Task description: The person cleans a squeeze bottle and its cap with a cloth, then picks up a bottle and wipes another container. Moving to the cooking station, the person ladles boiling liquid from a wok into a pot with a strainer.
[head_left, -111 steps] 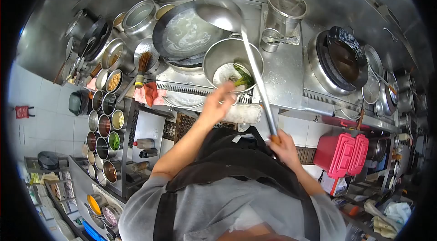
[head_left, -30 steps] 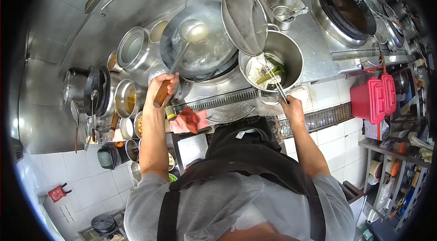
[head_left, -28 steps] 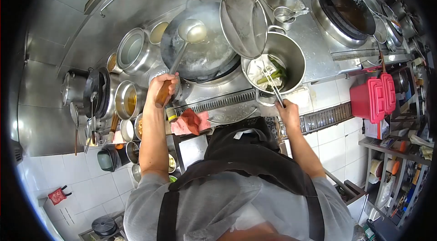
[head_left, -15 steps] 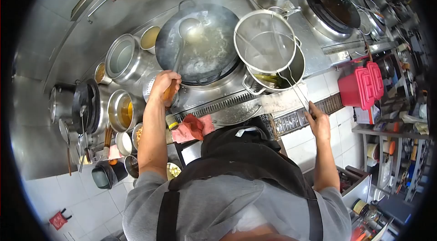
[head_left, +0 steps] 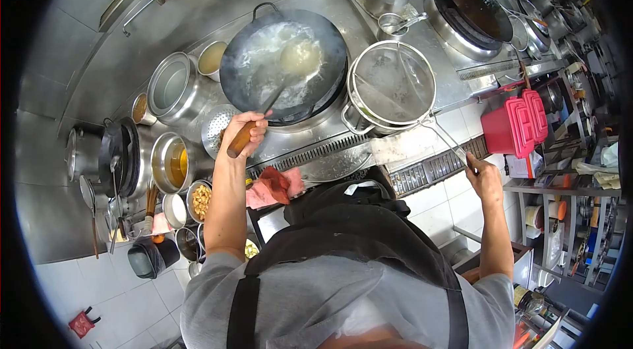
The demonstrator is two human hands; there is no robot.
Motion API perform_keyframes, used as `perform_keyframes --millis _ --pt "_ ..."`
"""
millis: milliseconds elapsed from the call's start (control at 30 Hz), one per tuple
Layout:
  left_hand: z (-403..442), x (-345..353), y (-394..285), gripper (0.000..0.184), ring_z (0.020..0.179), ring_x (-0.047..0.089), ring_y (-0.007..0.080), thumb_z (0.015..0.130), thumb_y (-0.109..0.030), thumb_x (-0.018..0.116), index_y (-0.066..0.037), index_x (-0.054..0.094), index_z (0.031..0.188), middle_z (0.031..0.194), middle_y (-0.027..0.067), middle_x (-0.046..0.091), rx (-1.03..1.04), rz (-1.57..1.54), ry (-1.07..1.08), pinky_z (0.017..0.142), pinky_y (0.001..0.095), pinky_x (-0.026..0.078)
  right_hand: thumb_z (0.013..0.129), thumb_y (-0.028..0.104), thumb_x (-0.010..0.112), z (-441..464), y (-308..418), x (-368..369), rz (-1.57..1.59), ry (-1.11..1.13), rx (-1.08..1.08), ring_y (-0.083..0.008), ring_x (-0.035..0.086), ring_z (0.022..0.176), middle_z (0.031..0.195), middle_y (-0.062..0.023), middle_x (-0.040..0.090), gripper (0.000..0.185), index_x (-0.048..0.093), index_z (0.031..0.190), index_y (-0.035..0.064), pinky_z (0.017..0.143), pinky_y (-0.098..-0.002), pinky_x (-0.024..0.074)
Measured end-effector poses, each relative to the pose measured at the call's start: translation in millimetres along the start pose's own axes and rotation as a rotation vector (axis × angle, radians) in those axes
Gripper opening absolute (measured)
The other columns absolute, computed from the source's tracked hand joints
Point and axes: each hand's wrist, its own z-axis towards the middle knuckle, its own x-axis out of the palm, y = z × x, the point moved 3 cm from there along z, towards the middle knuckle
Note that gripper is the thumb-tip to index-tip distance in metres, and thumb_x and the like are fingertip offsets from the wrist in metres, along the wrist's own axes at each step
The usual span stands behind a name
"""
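My left hand [head_left: 245,133] is closed around the wooden handle of a ladle [head_left: 274,94]. The ladle's bowl is down in the steaming, cloudy liquid of a large dark wok [head_left: 232,69]. In my right hand [head_left: 486,181] is the long handle of a round wire-mesh strainer [head_left: 390,82]. The strainer's mesh covers most of a metal pot [head_left: 356,123] right of the wok, so the pot's contents are hidden. Just left of the wok, a perforated skimmer [head_left: 214,128] lies near my left hand.
A second wok [head_left: 491,26] with dark liquid sits at the back right, near a tall metal pot [head_left: 389,0]. Left are a bowl of yellow oil [head_left: 158,158] and several containers. Red cloths [head_left: 270,187] lie at the stove's front edge; a pink bin [head_left: 504,128] stands right.
The ladle's bowl has moved right and lower into the wok's liquid, and my left hand has turned. My right hand has shifted right and slightly down, bringing the strainer lower over the pot.
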Motion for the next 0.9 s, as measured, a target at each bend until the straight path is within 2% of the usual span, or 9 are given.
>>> perform_keyframes --millis 33,167,500,767,900 --pt "-2 3 2 0.026 0.044 0.045 0.0112 0.087 -0.008 0.053 0.006 0.053 0.109 0.066 0.0055 0.052 -0.004 -0.057 0.026 0.037 0.0223 0.039 0.076 0.013 0.072 1 0 -2 -0.076 -0.010 -0.015 -0.0339 0.066 0.078 0.087 -0.0138 0.068 0.041 0.068 0.117 0.0168 0.070 -0.0437 0.0527" --pt "-15 23 3 0.031 0.044 0.045 0.0113 0.087 -0.009 0.052 0.009 0.051 0.113 0.067 0.0056 0.051 0.008 -0.052 0.099 0.036 0.0226 0.039 0.076 0.013 0.070 7 -1 -20 -0.191 -0.051 0.001 -0.0328 0.066 0.076 0.087 -0.0111 0.065 0.044 0.067 0.119 0.0215 0.070 -0.0443 0.0536" --pt "-70 89 2 0.038 0.043 0.046 0.0116 0.087 -0.006 0.049 0.011 0.051 0.121 0.071 0.0068 0.050 0.053 0.171 0.078 0.034 0.0214 0.040 0.072 0.009 0.068 27 -11 -39 -0.121 -0.043 -0.036 -0.0323 0.064 0.075 0.082 -0.0118 0.065 0.040 0.071 0.111 0.0133 0.071 -0.0433 0.0516" --pt "-104 131 10 0.046 0.041 0.049 0.0134 0.087 -0.005 0.045 0.012 0.043 0.130 0.073 0.0104 0.049 0.018 0.156 0.174 0.031 0.0234 0.043 0.072 0.009 0.068 37 -18 -42 -0.107 -0.019 -0.072 -0.0320 0.064 0.074 0.081 -0.0124 0.064 0.041 0.071 0.112 0.0130 0.071 -0.0428 0.0517" --pt "-112 151 13 0.049 0.037 0.046 0.0146 0.084 -0.005 0.048 0.012 0.043 0.130 0.070 0.0107 0.050 0.012 0.286 0.195 0.031 0.0242 0.041 0.071 0.009 0.069 39 -16 -46 -0.104 -0.018 -0.074 -0.0324 0.064 0.075 0.081 -0.0127 0.064 0.041 0.070 0.112 0.0128 0.071 -0.0429 0.0517"
